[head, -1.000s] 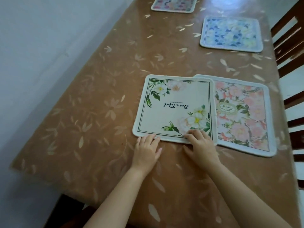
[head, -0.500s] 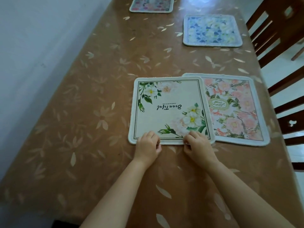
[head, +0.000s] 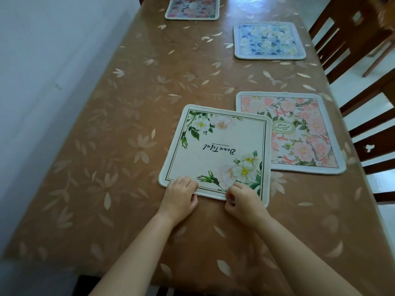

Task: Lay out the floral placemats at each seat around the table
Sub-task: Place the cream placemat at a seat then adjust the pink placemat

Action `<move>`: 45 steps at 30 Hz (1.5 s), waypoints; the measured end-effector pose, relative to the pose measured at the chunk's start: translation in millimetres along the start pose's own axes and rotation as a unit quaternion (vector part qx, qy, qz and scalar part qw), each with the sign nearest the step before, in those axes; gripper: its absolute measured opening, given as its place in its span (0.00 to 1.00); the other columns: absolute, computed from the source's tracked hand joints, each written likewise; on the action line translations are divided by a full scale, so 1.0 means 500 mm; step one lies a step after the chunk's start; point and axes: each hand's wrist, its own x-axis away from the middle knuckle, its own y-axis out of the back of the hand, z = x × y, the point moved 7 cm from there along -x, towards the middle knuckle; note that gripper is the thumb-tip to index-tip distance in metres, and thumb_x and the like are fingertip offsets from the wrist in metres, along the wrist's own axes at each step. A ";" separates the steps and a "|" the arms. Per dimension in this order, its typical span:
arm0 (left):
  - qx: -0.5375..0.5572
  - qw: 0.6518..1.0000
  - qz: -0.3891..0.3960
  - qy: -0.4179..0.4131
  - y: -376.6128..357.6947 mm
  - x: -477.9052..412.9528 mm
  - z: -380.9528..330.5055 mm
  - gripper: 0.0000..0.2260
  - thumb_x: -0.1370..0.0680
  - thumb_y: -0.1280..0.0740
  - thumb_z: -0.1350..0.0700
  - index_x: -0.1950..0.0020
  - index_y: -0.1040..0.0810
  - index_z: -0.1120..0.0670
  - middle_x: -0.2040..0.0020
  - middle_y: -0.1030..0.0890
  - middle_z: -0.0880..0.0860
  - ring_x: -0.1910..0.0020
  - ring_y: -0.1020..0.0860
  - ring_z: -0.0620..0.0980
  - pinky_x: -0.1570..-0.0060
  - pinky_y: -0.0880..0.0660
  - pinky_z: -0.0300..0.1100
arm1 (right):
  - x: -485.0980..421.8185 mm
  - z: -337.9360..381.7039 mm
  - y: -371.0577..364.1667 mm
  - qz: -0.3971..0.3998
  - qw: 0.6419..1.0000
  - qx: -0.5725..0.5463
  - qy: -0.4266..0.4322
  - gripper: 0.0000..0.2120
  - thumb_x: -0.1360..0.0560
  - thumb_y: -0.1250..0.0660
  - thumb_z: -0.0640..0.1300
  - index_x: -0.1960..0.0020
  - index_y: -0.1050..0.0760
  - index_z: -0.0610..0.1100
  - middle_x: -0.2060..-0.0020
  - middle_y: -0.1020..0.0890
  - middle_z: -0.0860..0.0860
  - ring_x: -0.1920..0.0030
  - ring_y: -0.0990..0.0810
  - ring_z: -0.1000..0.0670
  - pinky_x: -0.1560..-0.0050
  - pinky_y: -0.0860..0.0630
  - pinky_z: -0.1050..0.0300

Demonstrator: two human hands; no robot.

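Brown tablecloth (head: 128, 124) bears cream placemat (head: 215, 150); left hand (head: 180, 196) and right hand (head: 242, 201) pinch its near edge.

A dining corner beside a plain wall

A long table (head: 106, 146) under a glossy brown tablecloth (head: 132, 99) printed with pale leaves stands against a bare white wall (head: 53, 60) on the left. Two dark wooden chairs (head: 346, 35) with slatted backs line its right side, over a pale floor (head: 359, 91). Soft light glares (head: 254, 1) off the cloth's far end.
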 end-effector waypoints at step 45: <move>0.081 0.979 -0.051 0.179 -0.099 0.043 -0.199 0.05 0.35 0.29 0.59 0.63 0.23 0.57 0.63 0.22 0.55 0.59 0.24 0.55 0.52 0.30 0.50 | -0.020 -0.079 0.073 0.139 0.961 0.126 0.206 0.03 0.36 0.32 0.40 0.63 0.24 0.42 0.61 0.21 0.46 0.55 0.23 0.43 0.53 0.28 0.50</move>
